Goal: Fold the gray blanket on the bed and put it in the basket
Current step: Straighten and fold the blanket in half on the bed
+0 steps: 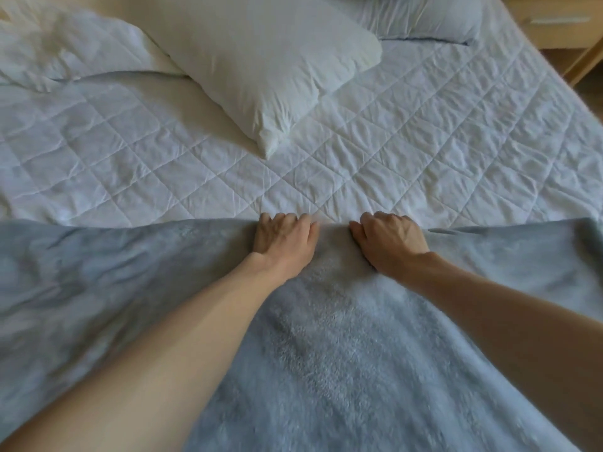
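Observation:
The gray fleece blanket lies spread across the near half of the bed, its far edge running left to right across the middle of the view. My left hand and my right hand rest side by side on that far edge near its centre. Both have their fingers curled over the blanket's edge, gripping it. Both forearms stretch out over the blanket. No basket is in view.
A white quilted mattress cover lies beyond the blanket. A white pillow sits at the back centre, a rumpled one at the back left and another at the back right. A wooden nightstand stands beyond the bed's right edge.

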